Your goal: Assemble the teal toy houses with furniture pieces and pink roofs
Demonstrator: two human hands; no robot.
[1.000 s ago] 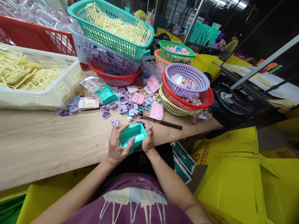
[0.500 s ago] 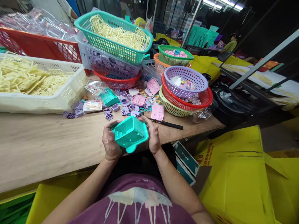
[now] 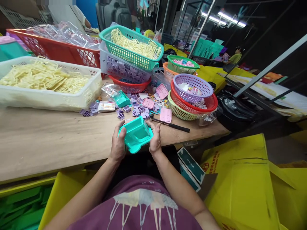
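Between my two hands is a turquoise plastic case (image 3: 136, 134) with a rounded tab, held tilted over the table's front edge, its recessed compartments facing me. My left hand (image 3: 118, 143) grips its left side with the thumb on the rim. On the opposite side my right hand (image 3: 155, 139) holds the edge, fingers behind it. Just beyond lie loose purple plastic parts (image 3: 141, 111), pink trays (image 3: 165, 115) and a black-handled tool (image 3: 177, 127). Another turquoise case (image 3: 122, 99) rests farther back beside a clear plastic bag.
A white crate (image 3: 91, 92) of pale yellow frames stands at left, with a red crate (image 3: 72, 52) behind. Stacked baskets include a turquoise one (image 3: 134, 52) and a purple one (image 3: 194, 92). Yellow cartons (image 3: 237, 182) stand at right. Another person (image 3: 236, 56) is far back.
The case has turned in my hands, so its compartments now face me more. My view has shifted left, moving the table things rightward in the picture.
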